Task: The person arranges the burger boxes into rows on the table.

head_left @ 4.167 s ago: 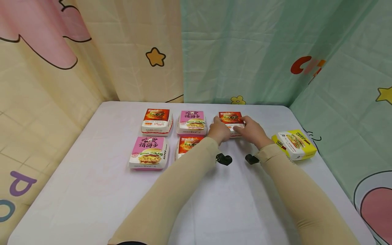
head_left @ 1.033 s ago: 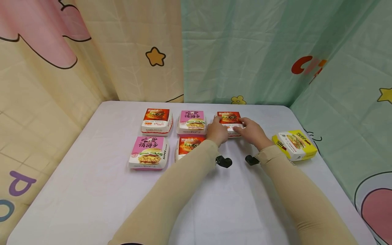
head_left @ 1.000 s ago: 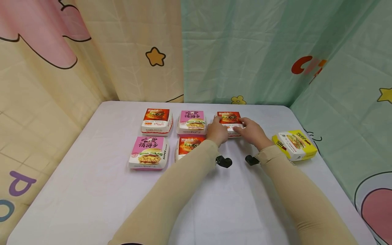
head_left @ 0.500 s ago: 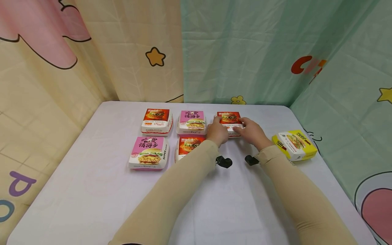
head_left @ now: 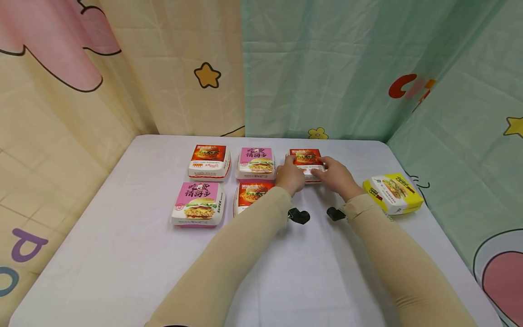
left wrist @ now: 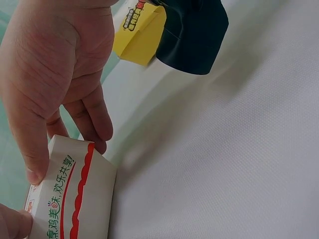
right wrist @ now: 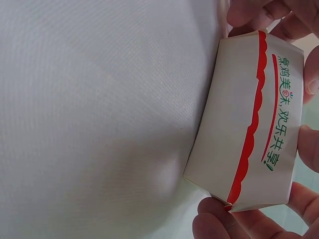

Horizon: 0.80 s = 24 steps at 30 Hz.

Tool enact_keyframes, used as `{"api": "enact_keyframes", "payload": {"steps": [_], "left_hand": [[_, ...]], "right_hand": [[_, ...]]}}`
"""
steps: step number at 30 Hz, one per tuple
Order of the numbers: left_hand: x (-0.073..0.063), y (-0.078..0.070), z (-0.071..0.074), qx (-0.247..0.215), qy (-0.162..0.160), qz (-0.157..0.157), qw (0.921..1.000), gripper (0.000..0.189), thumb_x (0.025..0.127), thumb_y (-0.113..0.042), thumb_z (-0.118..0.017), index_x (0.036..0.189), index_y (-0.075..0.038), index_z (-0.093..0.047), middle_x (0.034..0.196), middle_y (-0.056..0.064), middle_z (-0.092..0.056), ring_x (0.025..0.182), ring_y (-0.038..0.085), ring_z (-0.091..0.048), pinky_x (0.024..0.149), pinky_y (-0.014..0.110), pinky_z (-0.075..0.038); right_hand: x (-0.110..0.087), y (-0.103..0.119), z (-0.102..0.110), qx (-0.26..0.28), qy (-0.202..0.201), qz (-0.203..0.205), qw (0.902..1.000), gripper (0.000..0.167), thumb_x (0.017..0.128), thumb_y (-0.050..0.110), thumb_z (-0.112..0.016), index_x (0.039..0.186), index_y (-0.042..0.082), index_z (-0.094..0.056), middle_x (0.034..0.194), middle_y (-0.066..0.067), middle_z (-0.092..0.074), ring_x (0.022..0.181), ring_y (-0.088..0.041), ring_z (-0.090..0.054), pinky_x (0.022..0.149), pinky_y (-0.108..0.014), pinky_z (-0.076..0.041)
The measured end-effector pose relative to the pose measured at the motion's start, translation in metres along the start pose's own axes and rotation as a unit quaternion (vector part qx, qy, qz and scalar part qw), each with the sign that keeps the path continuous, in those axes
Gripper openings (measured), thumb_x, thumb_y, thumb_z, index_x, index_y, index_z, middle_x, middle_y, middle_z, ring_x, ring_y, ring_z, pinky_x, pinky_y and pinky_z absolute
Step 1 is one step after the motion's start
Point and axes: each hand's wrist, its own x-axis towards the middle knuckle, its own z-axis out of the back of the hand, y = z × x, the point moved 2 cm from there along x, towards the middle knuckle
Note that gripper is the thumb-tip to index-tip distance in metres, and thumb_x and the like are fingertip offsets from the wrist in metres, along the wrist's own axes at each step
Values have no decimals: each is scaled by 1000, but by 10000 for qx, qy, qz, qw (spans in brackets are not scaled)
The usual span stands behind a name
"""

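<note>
In the head view, a red and white burger box (head_left: 306, 156) sits at the right end of the back row, on the white table. My left hand (head_left: 290, 176) grips its left side, thumb on the near edge of the lid. From the right, my right hand (head_left: 337, 177) holds the opposite side, with its thumb also at the lid's edge. The box's front wall (right wrist: 244, 119), with a red scalloped band and green lettering, faces the right wrist view. Fingers of both hands curl around the box's ends there. In the left wrist view, my right hand (left wrist: 55, 64) fills the upper left.
Left of the held box stand a pink burger box (head_left: 256, 162) and a red one (head_left: 208, 161). Before them lie another pink box (head_left: 199, 203) and a red box (head_left: 249, 194) partly hidden by my left sleeve. A yellow burger box (head_left: 393, 193) lies angled near the right edge.
Compared with about four seconds ago, the held red box and my left hand stand slightly farther left. Over the last second nothing visibly moves.
</note>
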Motion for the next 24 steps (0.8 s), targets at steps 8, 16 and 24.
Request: {"api": "enact_keyframes", "payload": {"steps": [8, 16, 24], "left_hand": [[0, 0, 0, -29, 30, 19, 10000, 58, 105, -22, -57, 159, -33, -40, 146, 19, -47, 119, 34, -50, 95, 44, -54], [0, 0, 0, 7, 13, 16, 10000, 59, 105, -22, -58, 160, -33, -39, 145, 19, -47, 118, 35, -51, 93, 44, -54], [0, -1, 0, 15, 37, 90, 10000, 61, 104, -21, -59, 160, -34, -39, 146, 18, -46, 121, 35, -49, 98, 46, -52]], "right_hand": [[-1, 2, 0, 83, 38, -134, 9999, 72, 105, 40, -62, 164, 9, -34, 161, -27, -43, 143, -45, -46, 119, -61, -41], [-1, 1, 0, 106, 38, -180, 9998, 72, 105, 40, -61, 164, 10, -34, 162, -26, -42, 144, -45, -45, 119, -61, -41], [-1, 1, 0, 136, 60, -154, 9998, 72, 105, 41, -61, 164, 10, -33, 162, -27, -42, 144, -45, -45, 119, -61, -40]]}}
